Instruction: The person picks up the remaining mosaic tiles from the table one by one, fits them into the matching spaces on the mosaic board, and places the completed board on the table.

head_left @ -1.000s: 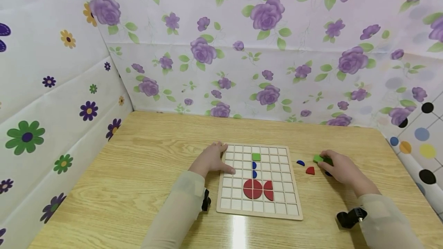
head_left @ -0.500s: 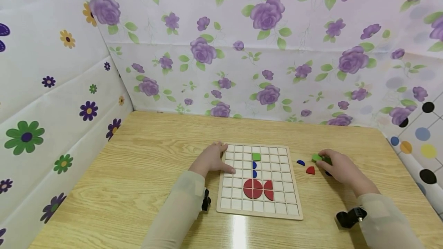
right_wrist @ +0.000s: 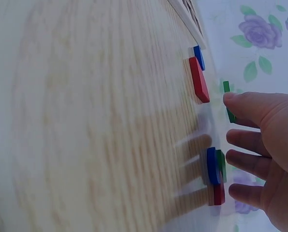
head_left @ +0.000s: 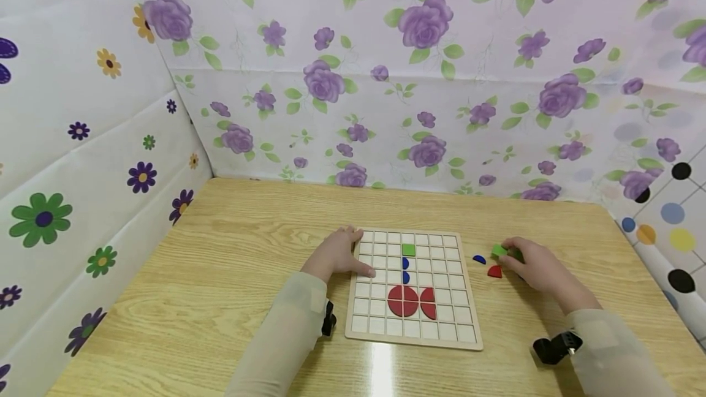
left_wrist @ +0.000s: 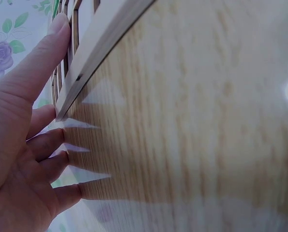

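A square wooden grid board (head_left: 413, 343) lies on the table. My left hand (head_left: 336, 253) rests at its left side, thumb on the grid and the other fingers spread along the outer edge, as the left wrist view shows. To the board's right, my right hand (head_left: 537, 265) pinches a green square tile (right_wrist: 229, 104) between thumb and index finger, raised above the table. Below its other fingers lie a blue piece (right_wrist: 212, 165), a green piece (right_wrist: 221, 164) and a red piece (right_wrist: 219, 194), mostly hidden in the head view.
On the board sit a green square (head_left: 408, 250), two blue half-discs (head_left: 406, 277), and several red quarter-discs, some forming a disc (head_left: 395, 308). Between board and right hand lie a loose blue half-disc (head_left: 479, 259) and a red quarter-disc (head_left: 494, 271). A flowered cloth (head_left: 331, 127) hangs behind the table.
My right hand has shifted slightly left, toward the board, carrying the green square tile. My left hand and the board stay where they were.
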Action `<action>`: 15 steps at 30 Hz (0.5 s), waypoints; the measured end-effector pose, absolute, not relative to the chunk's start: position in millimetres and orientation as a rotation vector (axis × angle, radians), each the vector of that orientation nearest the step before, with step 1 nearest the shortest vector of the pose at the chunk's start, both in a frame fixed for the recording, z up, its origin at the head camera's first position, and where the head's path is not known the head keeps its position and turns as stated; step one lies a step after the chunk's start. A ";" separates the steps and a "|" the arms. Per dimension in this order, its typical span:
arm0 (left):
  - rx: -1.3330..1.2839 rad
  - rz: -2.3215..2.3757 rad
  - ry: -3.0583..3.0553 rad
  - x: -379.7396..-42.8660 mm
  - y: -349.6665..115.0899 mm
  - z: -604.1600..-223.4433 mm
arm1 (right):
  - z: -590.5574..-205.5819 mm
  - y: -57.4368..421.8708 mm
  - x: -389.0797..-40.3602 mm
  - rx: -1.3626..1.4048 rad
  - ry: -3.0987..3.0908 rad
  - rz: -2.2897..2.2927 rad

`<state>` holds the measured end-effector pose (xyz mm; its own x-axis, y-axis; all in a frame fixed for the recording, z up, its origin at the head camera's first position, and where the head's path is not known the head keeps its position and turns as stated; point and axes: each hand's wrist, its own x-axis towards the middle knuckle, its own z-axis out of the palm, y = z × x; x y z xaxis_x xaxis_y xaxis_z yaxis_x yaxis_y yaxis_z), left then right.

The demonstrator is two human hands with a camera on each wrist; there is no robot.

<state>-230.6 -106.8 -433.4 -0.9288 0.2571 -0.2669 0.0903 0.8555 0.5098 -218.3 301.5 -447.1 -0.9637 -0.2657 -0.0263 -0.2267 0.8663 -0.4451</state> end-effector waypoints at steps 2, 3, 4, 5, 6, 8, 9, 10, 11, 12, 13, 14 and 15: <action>0.265 0.720 2.703 -231.1 -106.9 -434.1 | -446.9 299.6 -217.9 -0.399 2.960 -0.695; 0.267 0.721 2.702 -231.2 -106.9 -434.4 | -447.0 298.7 -217.6 -0.396 2.965 -0.697; 0.266 0.722 2.700 -231.3 -106.8 -434.2 | -447.0 297.8 -217.5 -0.401 2.967 -0.701; 0.266 0.721 2.699 -231.5 -107.0 -434.5 | -447.1 297.0 -217.5 -0.404 2.967 -0.706; 0.265 0.720 2.699 -231.6 -107.1 -434.8 | -447.1 296.2 -217.5 -0.410 2.965 -0.710; 0.263 0.719 2.696 -232.0 -107.4 -435.5 | -447.5 295.0 -217.8 -0.414 2.963 -0.715; 0.260 0.716 2.695 -232.3 -107.4 -435.9 | -447.9 294.4 -218.0 -0.416 2.961 -0.714; 0.258 0.714 2.694 -232.5 -107.5 -436.2 | -447.9 293.7 -218.0 -0.421 2.958 -0.714; 0.257 0.711 2.694 -232.7 -107.6 -436.6 | -447.7 292.9 -218.0 -0.425 2.955 -0.714; 0.258 0.713 2.695 -232.7 -107.6 -436.7 | -447.4 292.0 -217.8 -0.427 2.954 -0.711; 0.255 0.711 2.694 -232.9 -107.6 -436.8 | -447.1 291.2 -217.9 -0.428 2.955 -0.707; 0.257 0.713 2.696 -232.8 -107.7 -436.7 | -446.6 290.1 -217.7 -0.430 2.954 -0.706; 0.255 0.711 2.696 -232.8 -107.6 -436.7 | -446.0 289.1 -217.4 -0.435 2.953 -0.708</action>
<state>-232.8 -107.6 -436.7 -0.9261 0.2552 -0.2779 0.0850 0.8587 0.5053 -217.4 289.1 -446.0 -0.9572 -0.2895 -0.0058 -0.2554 0.8534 -0.4543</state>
